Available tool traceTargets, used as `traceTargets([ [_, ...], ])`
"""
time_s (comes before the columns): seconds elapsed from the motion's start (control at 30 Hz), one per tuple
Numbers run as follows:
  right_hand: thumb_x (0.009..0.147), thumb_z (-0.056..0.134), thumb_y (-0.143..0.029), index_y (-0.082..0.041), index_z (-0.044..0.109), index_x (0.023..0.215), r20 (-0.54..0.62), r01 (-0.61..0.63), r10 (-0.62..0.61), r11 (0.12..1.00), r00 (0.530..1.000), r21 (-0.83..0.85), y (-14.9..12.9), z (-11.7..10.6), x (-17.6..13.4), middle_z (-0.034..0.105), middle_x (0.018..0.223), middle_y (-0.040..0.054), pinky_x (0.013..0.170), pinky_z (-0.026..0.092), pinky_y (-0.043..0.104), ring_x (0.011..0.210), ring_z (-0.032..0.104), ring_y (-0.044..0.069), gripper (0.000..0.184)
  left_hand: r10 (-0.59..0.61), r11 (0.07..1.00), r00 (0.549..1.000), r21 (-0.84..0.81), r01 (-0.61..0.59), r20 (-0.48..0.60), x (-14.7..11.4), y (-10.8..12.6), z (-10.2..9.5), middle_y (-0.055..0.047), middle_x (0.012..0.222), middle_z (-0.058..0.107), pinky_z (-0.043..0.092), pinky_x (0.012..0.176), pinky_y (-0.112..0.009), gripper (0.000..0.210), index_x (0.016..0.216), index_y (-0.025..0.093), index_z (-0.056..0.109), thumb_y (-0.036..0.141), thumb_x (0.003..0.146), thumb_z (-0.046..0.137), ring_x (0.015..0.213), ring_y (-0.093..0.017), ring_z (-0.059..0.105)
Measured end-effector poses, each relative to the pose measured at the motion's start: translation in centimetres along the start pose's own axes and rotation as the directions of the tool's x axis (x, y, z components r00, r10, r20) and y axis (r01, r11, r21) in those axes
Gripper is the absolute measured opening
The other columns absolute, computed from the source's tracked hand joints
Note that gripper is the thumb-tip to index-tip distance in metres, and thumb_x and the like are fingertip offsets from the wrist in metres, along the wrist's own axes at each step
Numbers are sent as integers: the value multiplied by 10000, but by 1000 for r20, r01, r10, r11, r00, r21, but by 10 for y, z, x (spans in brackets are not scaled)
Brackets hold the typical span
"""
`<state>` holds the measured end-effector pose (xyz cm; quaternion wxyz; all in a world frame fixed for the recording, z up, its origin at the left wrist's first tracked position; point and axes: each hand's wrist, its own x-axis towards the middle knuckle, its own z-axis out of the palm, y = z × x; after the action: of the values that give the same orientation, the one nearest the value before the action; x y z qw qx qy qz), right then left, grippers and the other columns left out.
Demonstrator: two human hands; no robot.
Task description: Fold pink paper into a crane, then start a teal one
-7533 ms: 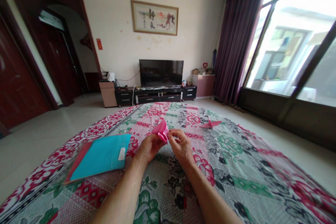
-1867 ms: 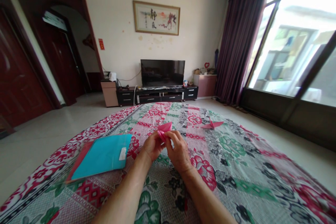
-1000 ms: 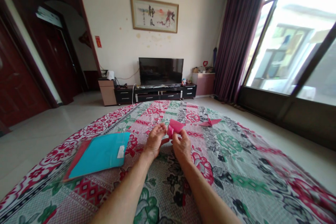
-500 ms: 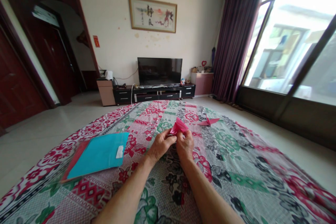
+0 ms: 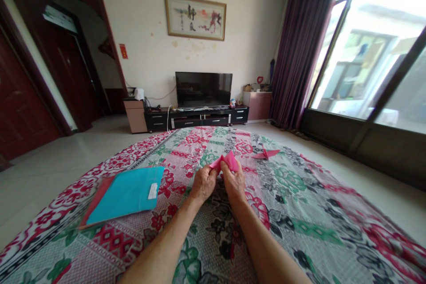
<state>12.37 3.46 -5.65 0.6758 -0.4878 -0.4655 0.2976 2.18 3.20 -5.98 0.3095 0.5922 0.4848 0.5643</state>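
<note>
Where under fingers (image 5: 226, 170), pink paper (image 5: 230, 158) invisible.

Left hand (image 5: 203, 183) and right hand (image 5: 234, 183) hold folded pink paper (image 5: 230, 159).

A curved-edged tabletop (image 5: 319, 191) spread with a floral cloth (image 5: 188, 262).
A blue packet (image 5: 124, 195) bearing a white label (image 5: 152, 191) lies flat toward the left, red showing along its left edge; a folded pink paper figure (image 5: 266, 154) rests toward the far right.
</note>
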Motion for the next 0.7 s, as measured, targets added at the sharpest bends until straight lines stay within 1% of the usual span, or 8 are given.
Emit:
traceTargets([
  [0.07, 713, 549, -449, -176, 626, 831, 57, -52, 48, 996, 997, 71, -1, -1, 0, 627, 696, 0, 580, 458, 253, 634, 550, 154, 307, -14, 1000, 1000, -8, 14, 11, -1, 3, 0, -24, 595, 638, 374, 607, -232, 133, 688, 182, 700, 241, 712, 583, 594, -165, 527],
  [0.13, 736, 516, -468, -176, 635, 807, 101, -134, 121, 981, 987, 140, -1, -1, 0, 615, 649, -8, 536, 464, 239, 589, 545, 143, 324, -27, 1000, 1000, -8, 27, 13, -1, 5, -1, -15, 560, 620, 374, 601, -233, 155, 660, 180, 693, 249, 714, 565, 583, -163, 523],
  [0.23, 738, 516, -463, -175, 625, 709, 127, -247, 224, 946, 966, 212, 0, -2, -1, 589, 574, -14, 491, 470, 225, 521, 537, 128, 309, -48, 999, 999, 7, 48, 1, 1, 5, -3, -1, 505, 575, 375, 584, -238, 228, 581, 175, 659, 287, 729, 526, 552, -155, 509],
  [0.33, 722, 539, -429, -175, 596, 623, 130, -304, 278, 916, 952, 263, 1, -1, 0, 583, 533, -9, 465, 477, 230, 493, 551, 134, 278, -91, 996, 995, -5, 90, -36, 3, 2, -5, 7, 483, 548, 363, 544, -235, 242, 536, 174, 622, 312, 713, 532, 541, -150, 502],
  [0.43, 696, 564, -391, -169, 604, 653, 135, -363, 337, 865, 932, 348, -1, -1, 0, 635, 604, 7, 512, 517, 254, 550, 603, 151, 230, -124, 991, 990, -64, 120, -60, 6, -3, -6, 9, 466, 530, 361, 530, -231, 207, 525, 177, 604, 302, 684, 556, 556, -155, 518],
  [0.53, 673, 572, -361, -167, 596, 702, 180, -438, 400, 791, 898, 427, -5, -2, 1, 654, 641, 15, 541, 536, 275, 594, 632, 166, 198, -145, 982, 987, -133, 135, -69, 8, -6, -7, 9, 463, 527, 365, 528, -231, 162, 551, 183, 604, 286, 671, 566, 556, -157, 527],
  [0.6, 668, 566, -343, -173, 586, 730, 218, -473, 420, 760, 881, 446, -7, -3, 2, 651, 637, 9, 524, 530, 274, 572, 627, 161, 182, -160, 974, 984, -176, 145, -74, 9, -7, -7, 15, 448, 513, 360, 520, -229, 137, 564, 185, 601, 273, 665, 574, 532, -151, 518],
  [0.7, 668, 562, -328, -178, 574, 736, 246, -509, 446, 742, 860, 436, -8, -2, 3, 638, 619, 1, 507, 523, 274, 543, 619, 155, 165, -164, 966, 984, -215, 145, -75, 8, -4, -8, 27, 437, 496, 349, 507, -221, 105, 578, 186, 596, 253, 659, 586, 501, -138, 498],
])
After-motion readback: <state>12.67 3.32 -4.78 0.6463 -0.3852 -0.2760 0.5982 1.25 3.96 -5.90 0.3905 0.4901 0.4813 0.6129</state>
